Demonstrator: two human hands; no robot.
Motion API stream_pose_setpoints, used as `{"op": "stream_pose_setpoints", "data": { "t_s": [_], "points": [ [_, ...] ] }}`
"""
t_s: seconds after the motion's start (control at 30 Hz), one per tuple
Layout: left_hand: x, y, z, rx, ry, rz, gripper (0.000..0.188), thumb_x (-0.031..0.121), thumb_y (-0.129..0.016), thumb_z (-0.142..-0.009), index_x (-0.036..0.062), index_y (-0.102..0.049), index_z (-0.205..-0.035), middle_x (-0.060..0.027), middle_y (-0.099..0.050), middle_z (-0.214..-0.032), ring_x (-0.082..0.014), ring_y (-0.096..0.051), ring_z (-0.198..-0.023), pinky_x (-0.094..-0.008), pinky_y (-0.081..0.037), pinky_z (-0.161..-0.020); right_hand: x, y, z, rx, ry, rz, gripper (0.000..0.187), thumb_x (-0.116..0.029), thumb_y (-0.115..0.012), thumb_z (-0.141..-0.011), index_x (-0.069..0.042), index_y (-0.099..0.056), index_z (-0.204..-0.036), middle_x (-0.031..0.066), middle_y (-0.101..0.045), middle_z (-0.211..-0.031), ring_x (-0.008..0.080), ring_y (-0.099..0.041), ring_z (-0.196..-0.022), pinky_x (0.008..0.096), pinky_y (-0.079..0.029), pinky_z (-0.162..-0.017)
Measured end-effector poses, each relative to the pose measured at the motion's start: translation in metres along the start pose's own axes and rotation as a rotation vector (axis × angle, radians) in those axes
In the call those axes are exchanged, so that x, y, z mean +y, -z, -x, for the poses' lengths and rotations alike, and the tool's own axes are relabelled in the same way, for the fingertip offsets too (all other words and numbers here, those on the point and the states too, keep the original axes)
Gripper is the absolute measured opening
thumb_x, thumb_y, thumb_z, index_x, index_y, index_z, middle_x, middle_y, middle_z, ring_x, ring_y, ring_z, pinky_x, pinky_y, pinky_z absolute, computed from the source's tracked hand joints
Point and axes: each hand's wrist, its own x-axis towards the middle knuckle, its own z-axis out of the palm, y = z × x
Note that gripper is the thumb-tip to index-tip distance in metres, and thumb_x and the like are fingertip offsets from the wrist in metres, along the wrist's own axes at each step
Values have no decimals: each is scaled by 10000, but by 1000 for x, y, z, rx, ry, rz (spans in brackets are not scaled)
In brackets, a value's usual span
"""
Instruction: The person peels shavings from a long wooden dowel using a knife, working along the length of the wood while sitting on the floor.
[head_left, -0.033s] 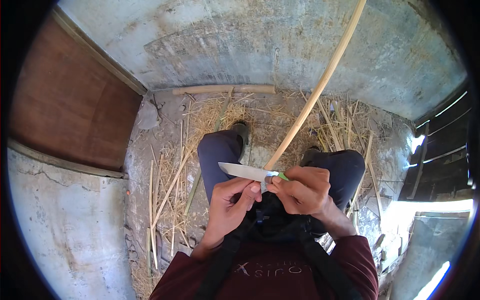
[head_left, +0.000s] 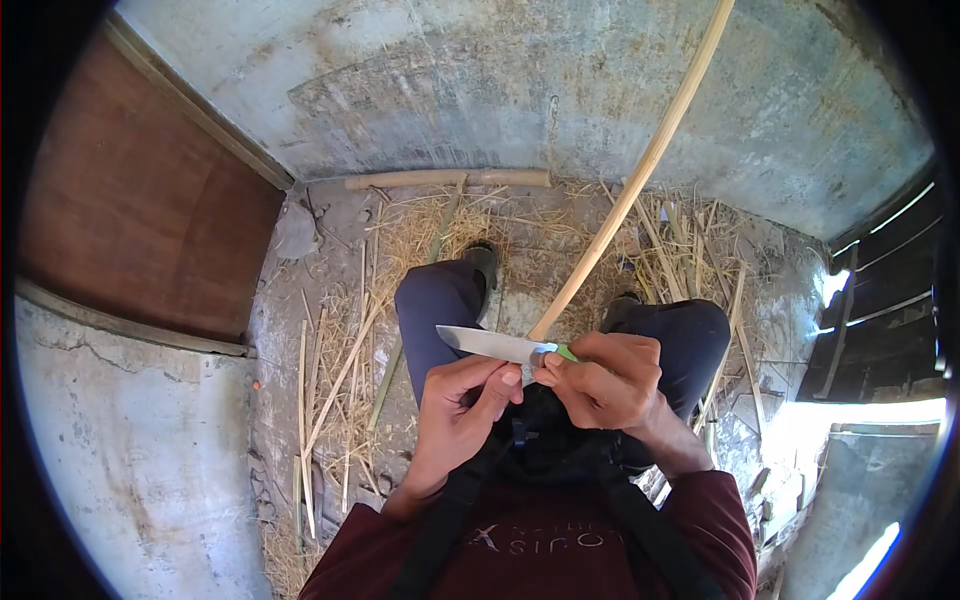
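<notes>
- The right hand [head_left: 605,385] is closed around the green handle of a knife [head_left: 497,345]; only a small part of the handle is seen past the fingers.
- The bare blade of the knife is pointed toward the person's left, lying almost level above the left knee.
- The left hand [head_left: 462,405] is half curled; its thumb and forefinger are brought against the base of the blade, just beside the right hand. Whether something thin is pinched there cannot be told.
- A long pale cane [head_left: 640,165] is seen rising from just behind the two hands, slanted up toward the far right, across the grey wall [head_left: 520,90]. Its lower end is hidden by the hands, so it cannot be told which hand has it.
- Both hands are held close together over the lap, between the knees.
- The floor [head_left: 330,330] below is covered with dry straw and split strips [head_left: 345,365], mostly on the left side and near the far wall.
- A short round pole [head_left: 445,179] is laid along the foot of the wall.
</notes>
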Motion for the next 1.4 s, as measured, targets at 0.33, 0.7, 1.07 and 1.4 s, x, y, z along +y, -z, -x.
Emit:
{"op": "stream_pose_setpoints", "data": {
  "t_s": [0.33, 0.7, 1.07, 1.4],
  "points": [
    [4, 2, 5, 50, -13, -55, 287, 10, -696, -1064, -51, -741, -1341, -81, -702, -830, -99, -630, -726, -247, -470, -637, 8, 5, -6, 73, -43, 8, 245, -74, -947, -809, -59, -705, -837, 71, -643, -694, 172, -618, -500, 303, -442, -435],
    [2, 2, 5, 29, -32, -87, 294, 11, -711, -1055, -53, -739, -1340, -86, -712, -844, -101, -648, -738, -254, -484, -641, 9, 6, -8, 89, -60, -3, 213, -93, -939, -799, -64, -755, -901, 43, -622, -686, 179, -585, -495, 318, -437, -429],
    [0, 9, 9, -13, 82, 44, 258, 71, -732, -1062, -46, -762, -1290, -57, -729, -889, -50, -579, -657, -221, -430, -549, 1, -2, -3, 32, 27, -11, 282, -133, -939, -781, -98, -779, -1009, 9, -637, -731, 147, -610, -521, 296, -460, -440],
    [-1, 7, 8, 8, -13, -4, 248, 41, -724, -1058, -57, -760, -1283, -76, -728, -891, -83, -623, -714, -226, -464, -608, 1, -3, -6, 50, 32, 12, 294, -131, -937, -799, -99, -773, -1041, 19, -638, -726, 154, -617, -522, 297, -466, -438]
  ]
}}
